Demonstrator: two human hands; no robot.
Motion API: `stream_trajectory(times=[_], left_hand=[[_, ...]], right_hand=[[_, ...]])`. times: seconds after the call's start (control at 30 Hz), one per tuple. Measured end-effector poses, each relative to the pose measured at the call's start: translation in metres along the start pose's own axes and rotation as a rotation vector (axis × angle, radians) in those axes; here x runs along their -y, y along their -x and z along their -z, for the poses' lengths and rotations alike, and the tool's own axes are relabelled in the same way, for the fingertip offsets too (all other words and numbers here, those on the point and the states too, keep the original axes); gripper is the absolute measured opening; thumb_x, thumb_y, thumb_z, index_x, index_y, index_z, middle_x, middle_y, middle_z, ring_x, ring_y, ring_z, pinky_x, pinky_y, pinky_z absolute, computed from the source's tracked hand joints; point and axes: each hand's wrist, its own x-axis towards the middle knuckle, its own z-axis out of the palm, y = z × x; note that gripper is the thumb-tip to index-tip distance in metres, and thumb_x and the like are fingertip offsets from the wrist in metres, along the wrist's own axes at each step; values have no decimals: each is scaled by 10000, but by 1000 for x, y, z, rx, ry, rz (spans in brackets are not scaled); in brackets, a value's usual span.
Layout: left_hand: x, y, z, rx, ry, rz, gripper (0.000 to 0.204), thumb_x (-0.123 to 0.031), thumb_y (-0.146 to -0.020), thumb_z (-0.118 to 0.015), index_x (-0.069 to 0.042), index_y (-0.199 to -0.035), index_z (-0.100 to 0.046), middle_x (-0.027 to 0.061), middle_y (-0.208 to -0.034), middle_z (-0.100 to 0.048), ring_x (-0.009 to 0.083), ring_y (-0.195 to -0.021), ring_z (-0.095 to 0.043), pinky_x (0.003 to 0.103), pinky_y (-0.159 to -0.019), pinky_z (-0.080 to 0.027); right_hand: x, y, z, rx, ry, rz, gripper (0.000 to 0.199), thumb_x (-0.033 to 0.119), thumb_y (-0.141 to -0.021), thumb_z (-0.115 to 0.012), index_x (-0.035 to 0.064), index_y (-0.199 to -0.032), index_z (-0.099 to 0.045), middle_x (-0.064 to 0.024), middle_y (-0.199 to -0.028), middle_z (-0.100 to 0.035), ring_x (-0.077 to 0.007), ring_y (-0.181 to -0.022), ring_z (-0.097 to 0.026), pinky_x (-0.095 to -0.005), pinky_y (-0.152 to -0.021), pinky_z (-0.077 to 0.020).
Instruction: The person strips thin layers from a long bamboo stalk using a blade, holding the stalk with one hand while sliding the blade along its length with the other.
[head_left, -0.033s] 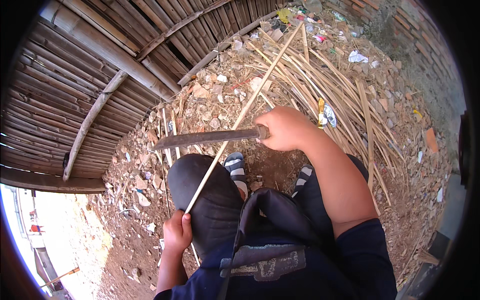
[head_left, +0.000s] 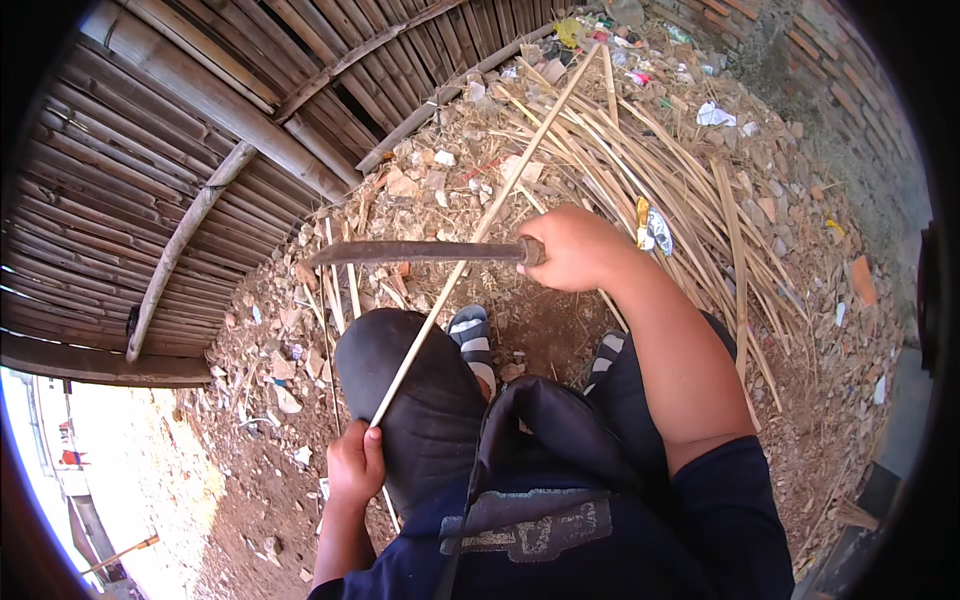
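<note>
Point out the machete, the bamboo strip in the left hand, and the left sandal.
Machete [head_left: 420, 252]: head view, middle of the blade.
Bamboo strip [head_left: 416, 347]: head view, on its lower stretch.
Left sandal [head_left: 470, 336]: head view, on the straps.

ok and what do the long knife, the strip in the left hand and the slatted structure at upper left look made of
Long knife: probably steel, dull and brown as if rusted; the right hand hides most of its handle.
Strip: likely split bamboo, perhaps wood; bare, pale tan, straight, slender.
Slatted structure: apparently bamboo, weathered brown, with narrow slats and a thick round pole.
</note>
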Motion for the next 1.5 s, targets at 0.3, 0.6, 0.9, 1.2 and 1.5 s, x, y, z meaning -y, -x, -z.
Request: stream_trajectory(times=[0.3,0.6,0.9,1.2,1.5], left_hand=[[2,-3,9,52,50,-23,410,-308,-1085,-498,-26,-789,-521,210,-612,-556,457,-580,-588,495,-537,-442],[1,-9,17,143,188,60,473,-346,-1108,-478,-4,-787,-532,128,-599,-530,254,-543,-552,412,-548,-435],[22,-22,29,420,580,321,513,-432,-1125,-425,-65,-798,-569,-28,-594,-468,79,-531,-416,267,-501,-336],[40,-20,28,477,635,330,534,-467,-1124,-404,-75,-798,-563,-35,-570,-450,82,-498,-393,265,-480,-307],[32,-15,16,279,377,156,511,-404,-1122,-422,-45,-778,-538,50,-581,-513,192,-524,-502,361,-526,-394]], right_hand=[[20,10,-10,-11,151,187,258,286,-814,-776,96,-984,-732,-180,-824,-707,-395,-853,-700,-503,-755,-539],[10,9,8,-34,16,-75,199,186,-795,-723,92,-971,-725,-169,-911,-727,-369,-926,-717,-495,-814,-567],[-32,-12,0,-170,-65,-114,213,182,-803,-709,81,-990,-731,-180,-906,-723,-390,-887,-703,-492,-783,-556],[1,-7,-18,-129,101,184,167,145,-750,-706,113,-914,-712,-152,-801,-704,-382,-820,-707,-510,-730,-549],[-27,-18,-16,-472,-91,-51,224,181,-821,-734,92,-1026,-738,-154,-787,-716,-356,-752,-713,-468,-717,-550]])
